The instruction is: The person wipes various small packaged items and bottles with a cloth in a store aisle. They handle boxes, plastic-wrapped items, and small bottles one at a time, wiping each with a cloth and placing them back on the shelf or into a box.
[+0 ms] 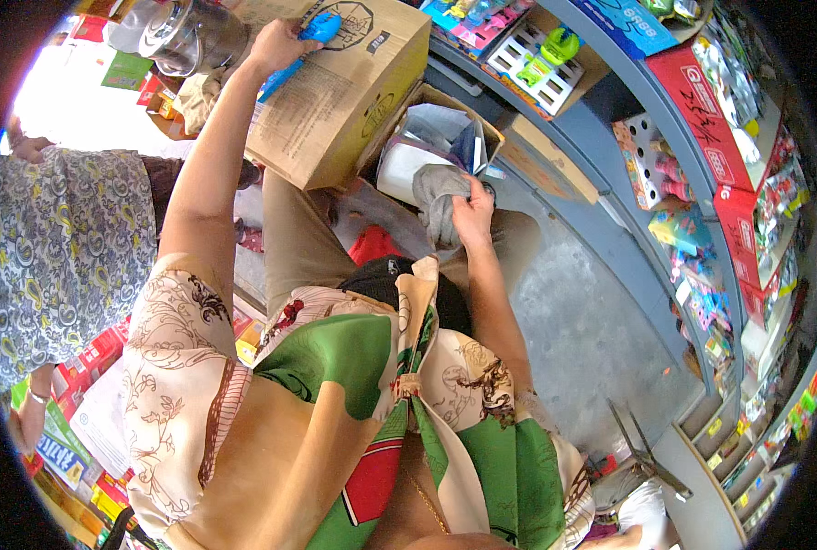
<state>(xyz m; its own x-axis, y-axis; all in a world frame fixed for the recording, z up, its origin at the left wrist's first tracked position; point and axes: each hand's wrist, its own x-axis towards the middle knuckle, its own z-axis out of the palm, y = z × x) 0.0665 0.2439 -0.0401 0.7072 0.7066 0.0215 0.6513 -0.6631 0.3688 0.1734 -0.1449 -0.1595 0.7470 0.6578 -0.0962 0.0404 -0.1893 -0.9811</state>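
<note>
My left hand (279, 47) grips a blue plastic item (322, 27) at the top of a closed cardboard carton (305, 127). The blue item's long part runs below my fingers; its exact kind is unclear. In my right hand (475, 212) is a bunched grey cloth (439, 196), close in front of my right knee. Just beyond the cloth, an open cardboard box (492, 132) stands against the carton. A white container (398, 168) and clear and dark packaging sit inside it, partly covered by the cloth.
Curving grey shelves (587, 148) on the right hold small packaged goods and red display boxes (697, 117). A shiny metal pot (192, 38) is at upper left. A person in a paisley top (71, 254) stands at left. Metal stool legs (645, 454) are at lower right.
</note>
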